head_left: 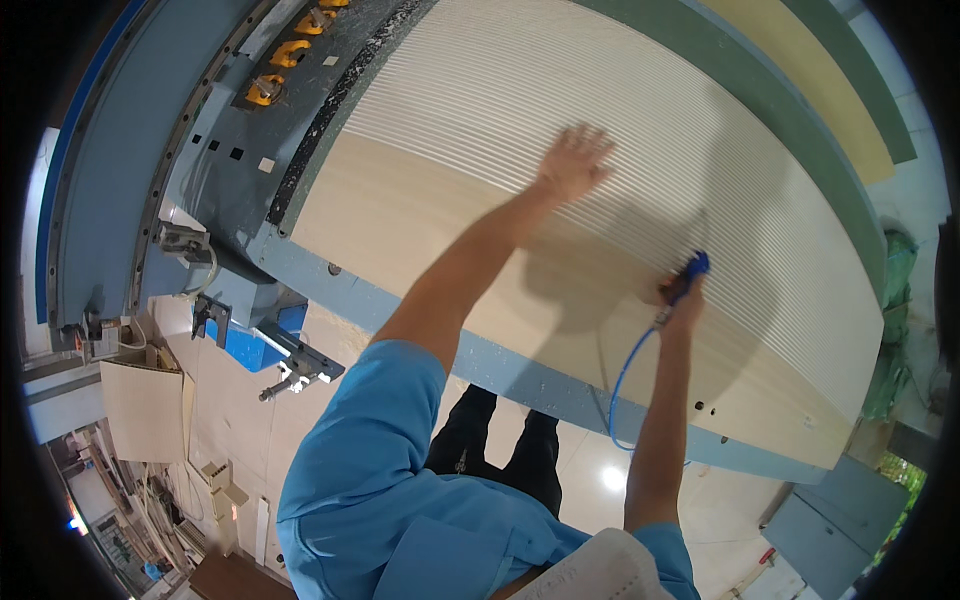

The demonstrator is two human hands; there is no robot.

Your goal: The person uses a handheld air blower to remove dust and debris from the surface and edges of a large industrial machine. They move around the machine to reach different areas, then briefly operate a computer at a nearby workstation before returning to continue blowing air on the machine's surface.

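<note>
A large pale wooden panel (400, 210) lies in front of me, its far part covered in parallel grooves. My left hand (578, 163) is over the grooved part with its fingers stretched out and nothing in it; whether it touches the surface I cannot tell. My right hand (682, 298) is wrapped round a blue air blow gun (692, 266) above the panel, at the right. From the gun's lower end a blue hose (617, 385) curves down past the panel's near edge.
Under the panel is a grey-blue machine bed (500, 362). Yellow clamps (265, 90) line its far left, beside a blue-grey gantry (105, 170). Green sheet (700, 50) borders the panel's far side. A cardboard box (145, 410) and wood offcuts (160, 510) stand at lower left, a grey cabinet (835, 520) at lower right.
</note>
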